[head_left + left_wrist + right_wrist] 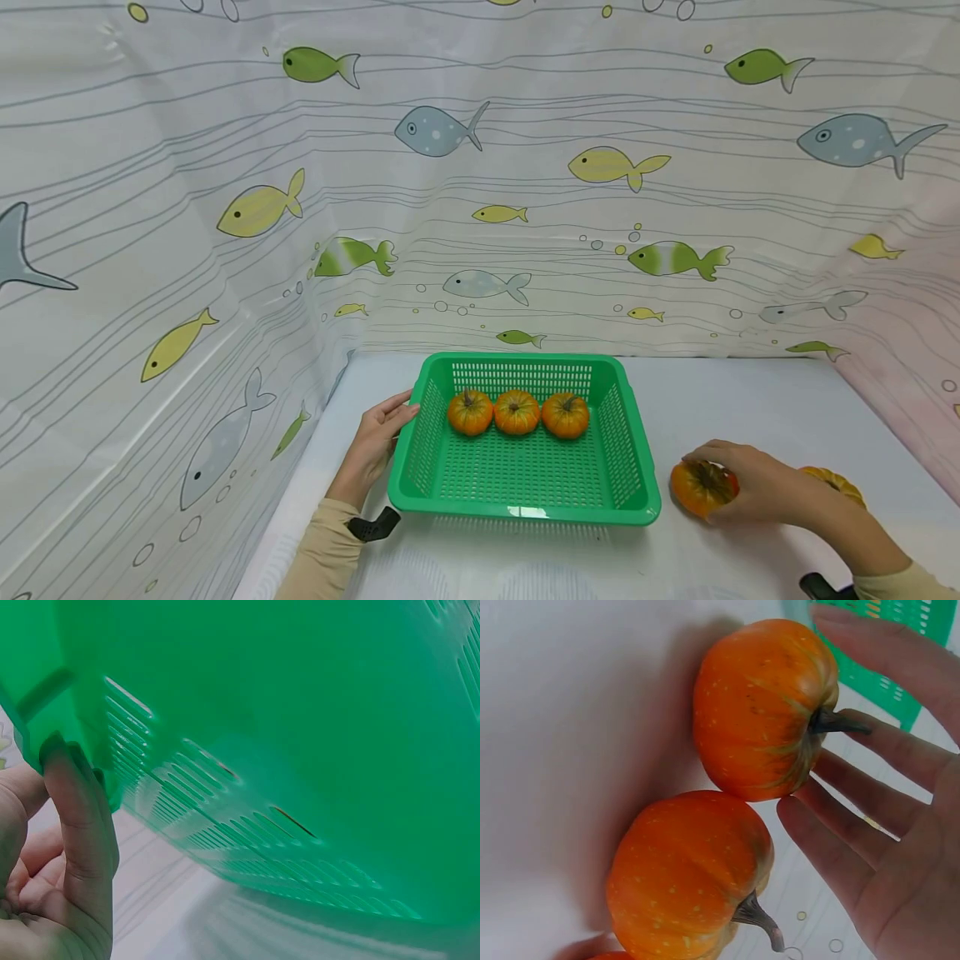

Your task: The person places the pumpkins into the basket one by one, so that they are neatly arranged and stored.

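Note:
A green plastic basket (pixel 525 510) stands on the table with three small orange pumpkins in a row along its far side, among them a middle pumpkin (pixel 517 412). At its left rim, my left hand (pixel 372 442) grips the edge, fingertips tucked under the lip in the left wrist view. To the right of the basket, my right hand (pixel 757 483) is spread over a small orange pumpkin (pixel 765 709) with a dark stem. Its fingers (pixel 847 787) lie around the stem side, not closed on it. Beside that one is another pumpkin (pixel 690 877), partly hidden by the right arm in the head view.
A sliver of a further orange pumpkin (pixel 611 955) shows at the bottom of the right wrist view. The white table (pixel 720 400) meets fish-printed curtains (pixel 555 275) at the back and both sides.

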Tool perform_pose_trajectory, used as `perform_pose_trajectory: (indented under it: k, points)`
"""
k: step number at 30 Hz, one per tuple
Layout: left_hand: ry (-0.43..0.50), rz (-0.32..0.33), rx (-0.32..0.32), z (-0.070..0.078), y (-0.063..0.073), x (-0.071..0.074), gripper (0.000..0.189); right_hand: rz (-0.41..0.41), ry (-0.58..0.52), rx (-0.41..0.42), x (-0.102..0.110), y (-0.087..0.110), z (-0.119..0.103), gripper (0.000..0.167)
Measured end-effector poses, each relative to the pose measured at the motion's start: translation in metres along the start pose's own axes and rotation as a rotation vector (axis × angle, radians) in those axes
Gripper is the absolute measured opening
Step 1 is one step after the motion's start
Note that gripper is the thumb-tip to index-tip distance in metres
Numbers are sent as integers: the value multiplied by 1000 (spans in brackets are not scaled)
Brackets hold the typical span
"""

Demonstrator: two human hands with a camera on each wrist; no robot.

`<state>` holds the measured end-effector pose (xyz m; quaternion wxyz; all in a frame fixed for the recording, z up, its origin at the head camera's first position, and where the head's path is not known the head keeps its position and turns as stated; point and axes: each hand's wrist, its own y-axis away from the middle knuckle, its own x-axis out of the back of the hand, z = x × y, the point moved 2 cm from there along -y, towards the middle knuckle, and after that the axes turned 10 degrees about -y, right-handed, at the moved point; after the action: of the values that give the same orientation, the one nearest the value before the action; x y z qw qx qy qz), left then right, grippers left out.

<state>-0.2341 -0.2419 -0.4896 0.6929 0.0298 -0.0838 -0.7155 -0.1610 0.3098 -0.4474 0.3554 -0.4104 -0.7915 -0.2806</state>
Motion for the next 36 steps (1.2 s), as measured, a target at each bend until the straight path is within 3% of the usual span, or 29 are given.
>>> perform_pose_trajectory:
  k: [13,23,36]
  points:
    - [1,3,1,0,1,0,55,16,3,13,-2,-2,8,64]
    - [-2,-1,3,-1,0,0,56,-7,-36,-32,-4,-5,11,67]
    - [-7,-10,-7,-2,-1,1,55,36,-22,-1,-5,-5,10,66]
